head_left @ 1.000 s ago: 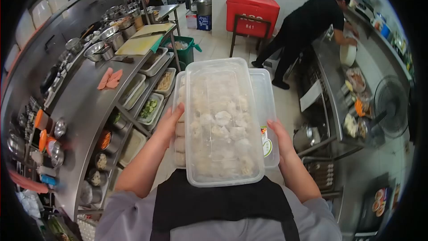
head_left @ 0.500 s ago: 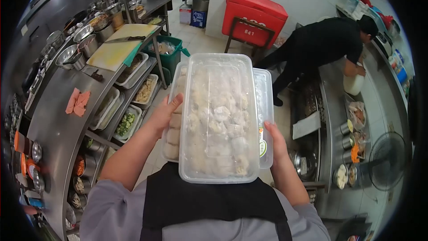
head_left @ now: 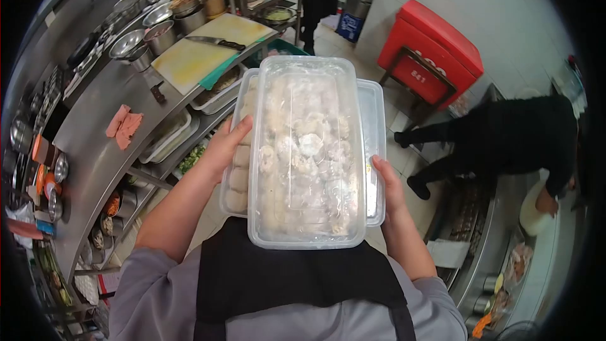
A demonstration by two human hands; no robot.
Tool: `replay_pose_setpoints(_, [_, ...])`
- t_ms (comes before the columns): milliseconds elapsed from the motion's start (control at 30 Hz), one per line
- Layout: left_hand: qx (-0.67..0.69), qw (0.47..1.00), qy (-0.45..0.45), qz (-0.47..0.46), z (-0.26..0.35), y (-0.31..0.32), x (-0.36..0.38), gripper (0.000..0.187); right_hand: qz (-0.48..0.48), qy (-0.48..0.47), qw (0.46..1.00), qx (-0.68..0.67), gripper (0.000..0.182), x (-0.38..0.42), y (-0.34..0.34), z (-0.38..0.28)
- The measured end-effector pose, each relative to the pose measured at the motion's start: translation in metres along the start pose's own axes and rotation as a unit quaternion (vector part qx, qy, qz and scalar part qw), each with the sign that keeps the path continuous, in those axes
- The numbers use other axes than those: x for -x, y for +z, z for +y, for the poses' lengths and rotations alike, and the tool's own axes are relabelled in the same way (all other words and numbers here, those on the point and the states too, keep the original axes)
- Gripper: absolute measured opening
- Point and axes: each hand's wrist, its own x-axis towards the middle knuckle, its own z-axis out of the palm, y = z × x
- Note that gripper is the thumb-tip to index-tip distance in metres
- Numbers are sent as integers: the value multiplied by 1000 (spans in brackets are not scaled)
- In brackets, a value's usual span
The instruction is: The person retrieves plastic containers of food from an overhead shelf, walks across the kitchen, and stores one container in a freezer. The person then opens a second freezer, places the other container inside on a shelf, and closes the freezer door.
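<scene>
A translucent lidded plastic container (head_left: 307, 158) of pale, dumpling-like pieces tops a stack held in front of my apron. Beneath it, another container (head_left: 237, 183) with pale rounded pieces sticks out on the left, and a clear container edge (head_left: 375, 120) shows on the right. My left hand (head_left: 224, 145) grips the stack's left side, its thumb up along the edge. On the right side my right hand (head_left: 389, 183) grips the lower container, thumb at the rim. Most fingers of both hands are hidden beneath the stack.
On the left, a steel counter (head_left: 82, 158) carries a cutting board (head_left: 205, 50) with a knife (head_left: 218, 42), a pink cloth (head_left: 124, 126) and several pots. A red cooler (head_left: 429, 50) stands ahead. To the right, a person in black (head_left: 517, 136) bends over another counter.
My view has turned left, so the cooler and the bending person sit farther right in view. Both hands keep hold of the container stack. The bending person's legs have shifted.
</scene>
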Motion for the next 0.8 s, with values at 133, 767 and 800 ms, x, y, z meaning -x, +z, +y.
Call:
replay_pose_setpoints(133, [1, 999, -6, 43, 19, -32, -33, 75, 0, 27, 999, 17, 65, -60, 34, -9])
replay_pose_setpoints(767, [24, 1000, -12, 16, 81, -123, -258, 81, 54, 6, 997, 52, 64, -277, 90, -42])
replay_pose_setpoints(800, [34, 999, -24, 3, 78, -124, -274, 81, 53, 14, 997, 48, 64, -288, 86, -49])
